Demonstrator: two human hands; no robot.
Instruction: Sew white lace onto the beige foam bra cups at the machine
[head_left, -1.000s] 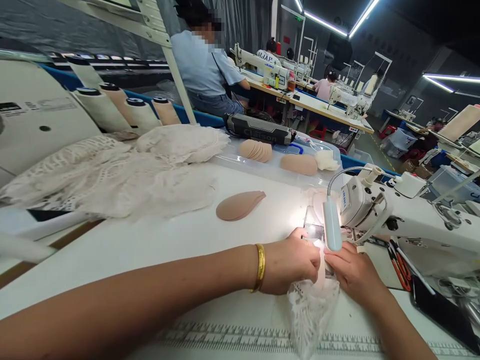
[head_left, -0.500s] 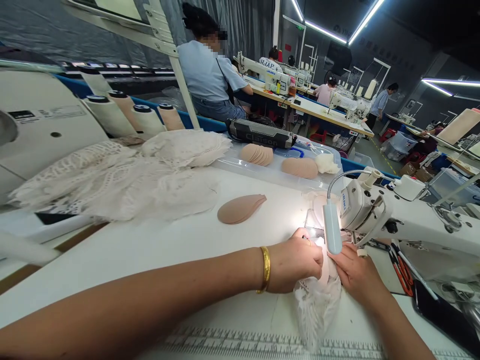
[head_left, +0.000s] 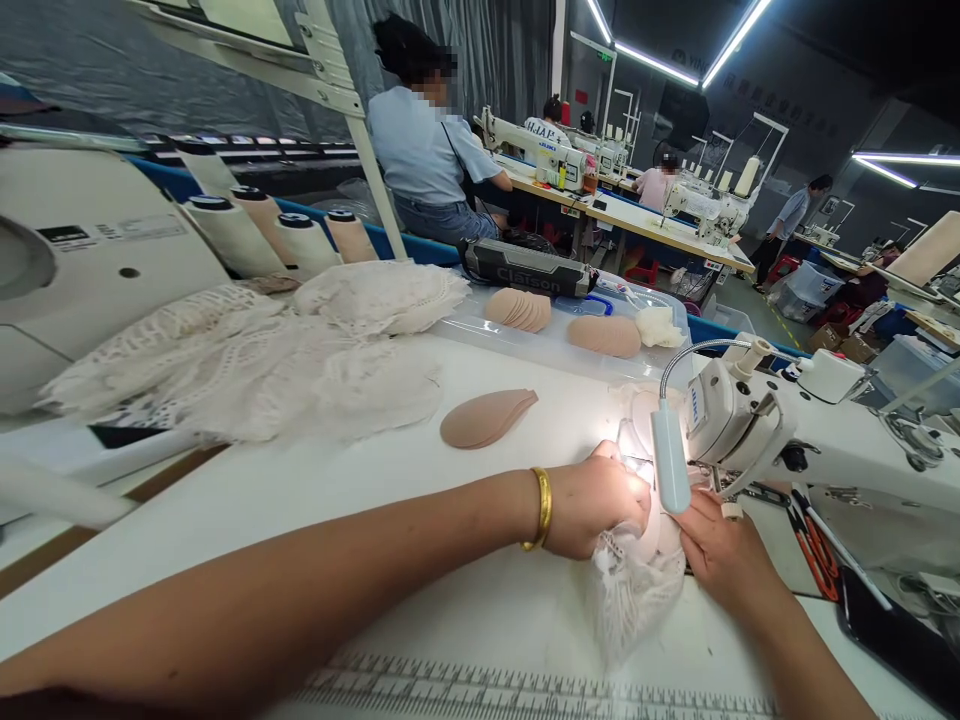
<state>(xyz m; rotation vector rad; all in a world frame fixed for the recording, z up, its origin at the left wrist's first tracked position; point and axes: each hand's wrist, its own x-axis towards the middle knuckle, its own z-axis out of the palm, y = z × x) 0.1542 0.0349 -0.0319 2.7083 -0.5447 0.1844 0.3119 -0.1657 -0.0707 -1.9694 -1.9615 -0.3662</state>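
White lace fabric (head_left: 634, 595) with pale pink cup-shaped pieces lies under the head of a white sewing machine (head_left: 806, 430). My left hand (head_left: 600, 505), with a gold bangle at its wrist, is closed with curled fingers on the fabric, left of the needle area. Against the fabric's right side, my right hand (head_left: 724, 550) lies with its fingers stretched flat; its fingertips are partly hidden behind a small lamp (head_left: 670, 458). The lamp's glare and body hide the needle. A teardrop-shaped stack of beige pads (head_left: 487, 419) rests on the table to the left.
A heap of white lace (head_left: 247, 360) covers the left side. Behind stands a clear tray (head_left: 525, 345) with beige pads (head_left: 604, 336). Orange-handled scissors (head_left: 814, 550) and a dark phone-like object (head_left: 892, 630) lie right. A ruler strip (head_left: 525, 685) runs along the front.
The lace's hanging end has drawn up, away from the front ruler. My left hand has shifted slightly forward with it, while my right hand stays by the machine. The view has tilted a little.
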